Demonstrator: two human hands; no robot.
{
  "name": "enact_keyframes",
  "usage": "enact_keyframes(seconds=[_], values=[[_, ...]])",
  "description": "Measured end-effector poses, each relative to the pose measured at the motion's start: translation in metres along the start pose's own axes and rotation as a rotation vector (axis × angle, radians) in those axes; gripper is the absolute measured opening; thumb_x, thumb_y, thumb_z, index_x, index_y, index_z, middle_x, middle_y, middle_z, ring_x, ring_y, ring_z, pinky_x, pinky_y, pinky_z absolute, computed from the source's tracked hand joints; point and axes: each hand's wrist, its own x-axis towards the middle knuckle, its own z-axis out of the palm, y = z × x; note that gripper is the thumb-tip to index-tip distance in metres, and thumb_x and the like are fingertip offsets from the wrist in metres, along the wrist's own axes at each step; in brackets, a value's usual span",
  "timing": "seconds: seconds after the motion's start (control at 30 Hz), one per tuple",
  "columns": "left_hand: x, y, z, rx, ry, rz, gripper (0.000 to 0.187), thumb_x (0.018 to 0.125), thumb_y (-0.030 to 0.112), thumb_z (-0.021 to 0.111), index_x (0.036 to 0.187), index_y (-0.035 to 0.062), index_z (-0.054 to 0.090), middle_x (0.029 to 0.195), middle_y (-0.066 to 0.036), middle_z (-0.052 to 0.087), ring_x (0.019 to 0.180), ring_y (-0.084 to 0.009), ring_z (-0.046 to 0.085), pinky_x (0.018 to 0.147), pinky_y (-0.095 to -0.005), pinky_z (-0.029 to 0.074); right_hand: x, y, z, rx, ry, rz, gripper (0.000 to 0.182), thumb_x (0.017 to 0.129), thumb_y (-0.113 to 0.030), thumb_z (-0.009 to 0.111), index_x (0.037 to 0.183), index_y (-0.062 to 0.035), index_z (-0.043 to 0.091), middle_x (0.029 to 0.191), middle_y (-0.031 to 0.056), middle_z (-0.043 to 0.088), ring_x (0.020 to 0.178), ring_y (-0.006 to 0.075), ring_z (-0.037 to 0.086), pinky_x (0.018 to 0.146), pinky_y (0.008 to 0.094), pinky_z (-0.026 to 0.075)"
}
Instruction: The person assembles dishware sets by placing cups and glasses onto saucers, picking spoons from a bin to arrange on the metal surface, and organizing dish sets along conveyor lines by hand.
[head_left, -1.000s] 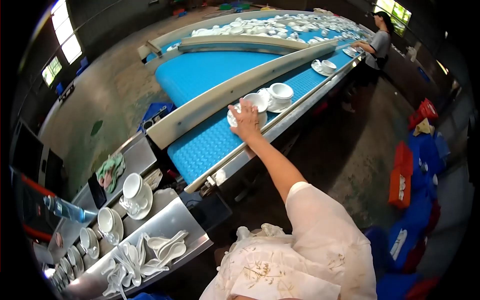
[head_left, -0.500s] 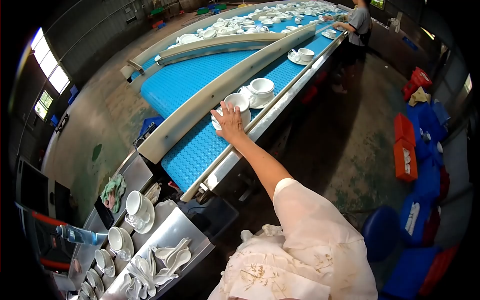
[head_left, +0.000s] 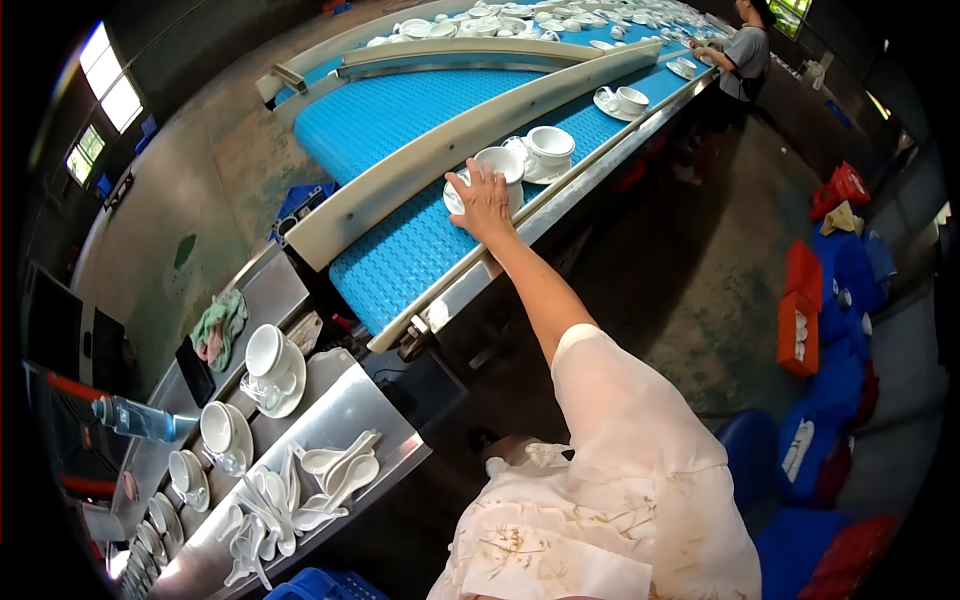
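My right hand (head_left: 483, 200) reaches over the blue conveyor belt (head_left: 400, 262). Its bent fingers are on a white cup (head_left: 503, 162) and the saucer (head_left: 455, 196) beneath it. Part of the saucer is hidden by the hand. Just beyond, close to that set, a second white cup (head_left: 550, 143) rests on its saucer with a spoon beside it. Farther along the same lane sits another cup and saucer set (head_left: 621, 101). My left hand is out of view.
A metal side table (head_left: 385, 405) holds white spoons (head_left: 270, 500), cups on saucers (head_left: 272, 360), a cloth (head_left: 220, 325) and a blue bottle (head_left: 140, 418). A pale guard rail (head_left: 420, 180) borders the lane. Another person (head_left: 742, 60) stands at the belt's far end. Crates (head_left: 800, 330) line the right.
The view has shifted, so the belt sits higher and more of the side table shows. My right hand stays on the same cup and saucer.
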Motion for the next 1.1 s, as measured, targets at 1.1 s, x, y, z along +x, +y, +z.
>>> enact_keyframes(seconds=[1.1], values=[[0.013,0.057,0.017,-0.076,0.035,0.039,0.044,0.074,0.022,0.059,0.109,-0.0044,0.053,0.096,-0.023,0.058,0.093,-0.0379,0.054,0.085,-0.0406,0.042,0.008,0.001,0.004,0.045,-0.044,0.001,0.075,0.058,-0.033,0.079,0.125,-0.0244,0.048,0.134,0.0142,0.034,0.122,0.0334,0.033,0.097,0.0454,0.027]])
